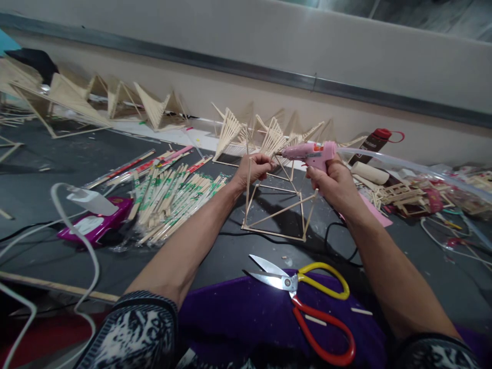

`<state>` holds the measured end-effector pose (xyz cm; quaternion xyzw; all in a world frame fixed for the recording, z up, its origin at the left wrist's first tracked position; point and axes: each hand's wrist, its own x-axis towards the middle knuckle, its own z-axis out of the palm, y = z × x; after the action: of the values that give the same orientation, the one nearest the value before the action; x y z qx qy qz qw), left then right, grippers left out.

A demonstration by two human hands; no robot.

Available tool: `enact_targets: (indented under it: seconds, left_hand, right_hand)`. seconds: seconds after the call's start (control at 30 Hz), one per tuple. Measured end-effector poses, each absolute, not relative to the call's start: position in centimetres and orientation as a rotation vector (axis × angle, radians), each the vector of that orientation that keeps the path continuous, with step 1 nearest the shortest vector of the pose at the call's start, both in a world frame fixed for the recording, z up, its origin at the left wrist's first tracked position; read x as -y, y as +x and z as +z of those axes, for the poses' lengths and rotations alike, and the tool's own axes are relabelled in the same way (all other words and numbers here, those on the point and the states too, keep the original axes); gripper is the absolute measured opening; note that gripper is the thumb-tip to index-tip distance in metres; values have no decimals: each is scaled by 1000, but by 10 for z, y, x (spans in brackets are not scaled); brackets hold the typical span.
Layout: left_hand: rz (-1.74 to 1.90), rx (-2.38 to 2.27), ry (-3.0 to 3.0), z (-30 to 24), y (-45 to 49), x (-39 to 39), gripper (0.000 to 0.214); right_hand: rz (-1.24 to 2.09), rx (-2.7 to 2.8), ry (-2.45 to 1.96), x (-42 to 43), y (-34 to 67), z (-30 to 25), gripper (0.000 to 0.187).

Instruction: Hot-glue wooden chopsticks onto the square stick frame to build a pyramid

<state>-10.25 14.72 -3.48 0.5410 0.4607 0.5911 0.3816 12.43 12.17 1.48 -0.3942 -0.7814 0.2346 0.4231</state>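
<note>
My right hand (336, 184) is wrapped round a pink hot glue gun (309, 154), whose nozzle points left, toward my left fingertips. A long clear glue stick (400, 163) runs out of its back end. My left hand (254, 170) is closed in a pinch at the far part of a thin wooden stick frame (277, 234). The frame stands on the dark table, with a square base and slanting sticks. Just what the left fingertips touch is partly hidden. Nearer to me lie open scissors (288, 282) with one yellow and one red handle.
Chopsticks in wrappers (169, 205) lie left, beside a purple device with a white plug (98, 202). Finished stick models (154, 110) line the wall. At right are a dark bottle with a red cap (371, 143) and heaped wooden pieces (407, 192). Cables cross the table.
</note>
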Motion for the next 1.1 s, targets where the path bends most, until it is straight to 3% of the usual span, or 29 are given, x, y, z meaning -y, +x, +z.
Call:
enact_targets:
  seconds: [0.57,0.8,1.1]
  left_hand:
    - [1481,-1181,1383,-35,-103,-146,16]
    - [1479,-1166,1381,-36,-106,-147,22]
    - [1478,-1191,1386,-31,-106,-147,23]
  right_hand:
    - [607,1941,-1022,-121,125,16,22]
    - [782,1707,-901,-107,131,33,22]
    - [790,1485,-930,-118,195,56,24]
